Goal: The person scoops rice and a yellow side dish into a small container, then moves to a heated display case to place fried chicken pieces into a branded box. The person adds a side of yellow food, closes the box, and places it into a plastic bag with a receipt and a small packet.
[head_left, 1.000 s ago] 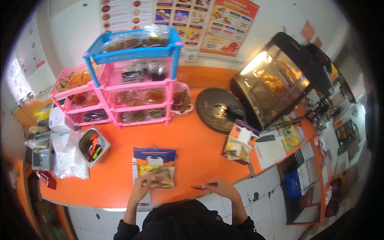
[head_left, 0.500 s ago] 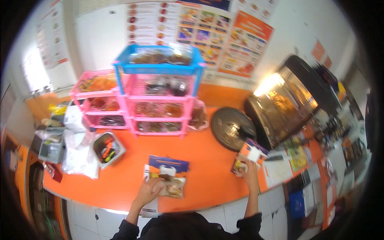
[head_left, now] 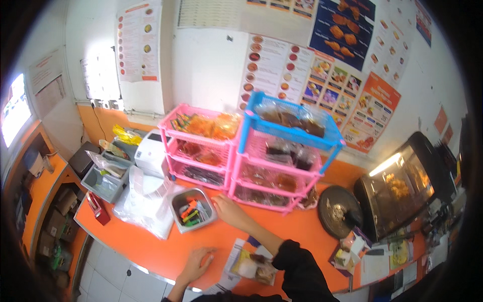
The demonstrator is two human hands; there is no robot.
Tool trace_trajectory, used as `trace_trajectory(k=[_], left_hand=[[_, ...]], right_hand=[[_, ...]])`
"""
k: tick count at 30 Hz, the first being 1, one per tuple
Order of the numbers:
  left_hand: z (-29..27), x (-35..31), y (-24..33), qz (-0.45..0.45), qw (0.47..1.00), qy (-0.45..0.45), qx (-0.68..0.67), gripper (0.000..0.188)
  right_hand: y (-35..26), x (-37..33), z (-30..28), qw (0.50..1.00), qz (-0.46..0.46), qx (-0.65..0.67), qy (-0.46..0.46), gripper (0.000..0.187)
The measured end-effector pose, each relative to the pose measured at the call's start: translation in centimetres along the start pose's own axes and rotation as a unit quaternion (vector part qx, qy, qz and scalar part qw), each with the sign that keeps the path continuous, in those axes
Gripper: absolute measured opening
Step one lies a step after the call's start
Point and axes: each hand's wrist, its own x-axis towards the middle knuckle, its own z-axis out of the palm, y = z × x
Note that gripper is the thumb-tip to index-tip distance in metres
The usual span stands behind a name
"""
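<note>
My right hand reaches across to the right rim of a square metal container, where several coloured markers or lighters lie. Its fingers are small and partly hidden at that rim, so their grip is unclear. Nearer to me, my left hand rests low over the counter, fingers and thumb apart, holding nothing. To its right, partly behind my right forearm, lies a food pouch with a blue top and a see-through window. A similar pack lies farther right.
Pink tiered racks with a blue basket on top hold bagged foods. White plastic bags, a grey bin and a red stapler-like item are at left. A round black lid and a lit display warmer stand right on the orange counter.
My right hand has left the pack at the right and crossed to the metal container. My left hand has come off the food pouch. The view has swung left.
</note>
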Motion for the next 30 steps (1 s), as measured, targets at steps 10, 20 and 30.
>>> trace_trajectory(k=[10, 20, 30], left_hand=[[-2.3, -2.4, -4.0, -0.105, 0.984, 0.125, -0.076, 0.024], [-2.7, -0.3, -3.5, -0.096, 0.986, 0.092, -0.1, 0.023], [-1.8, -1.3, -4.0, -0.104, 0.986, 0.088, -0.093, 0.025]], right_hand=[[3.5, 18.8, 1.7, 0.971, 0.183, -0.138, -0.064, 0.04], [19.2, 19.7, 3.6, 0.955, 0.25, -0.156, 0.02, 0.062], [13.0, 19.7, 1.9, 0.96, 0.259, -0.107, 0.001, 0.044]])
